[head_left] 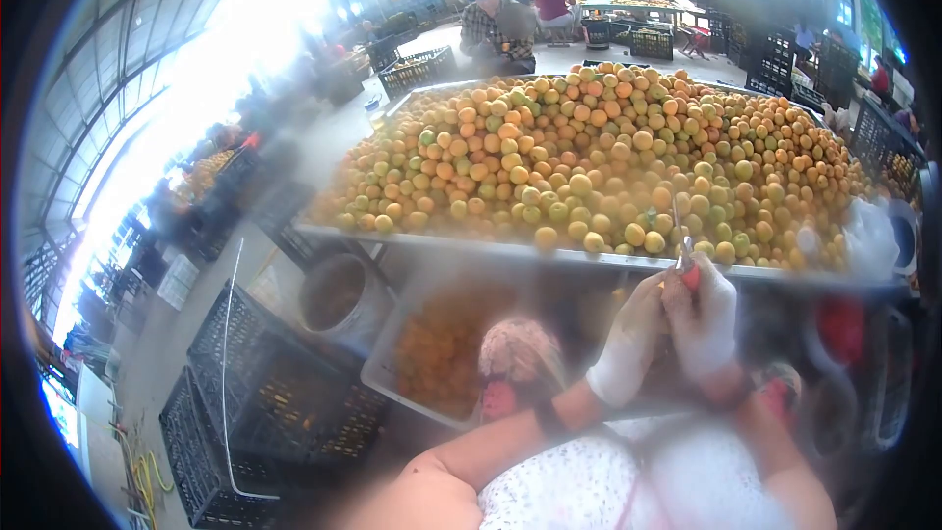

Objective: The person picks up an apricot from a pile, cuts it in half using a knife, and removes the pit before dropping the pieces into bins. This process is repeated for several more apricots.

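Both my hands wear white gloves and meet over my lap, just in front of the table edge. My right hand [708, 319] is closed on a red-handled tool with a thin metal blade [690, 275], its tip pointing up and away toward the fruit. My left hand [630, 334] is closed against the right one, fingers curled; what it holds, if anything, is hidden. Beyond the hands, a large heap of orange and yellow-green apricot-like fruit [579, 157] covers the metal-edged table [442, 243].
Below the table stand a white tub of orange pieces [378, 378] and a grey bucket [339, 299]. Black plastic crates [245, 373] are stacked at the left. A clear plastic bag [871, 236] lies at the table's right end. A person in a checked shirt [498, 34] sits opposite.
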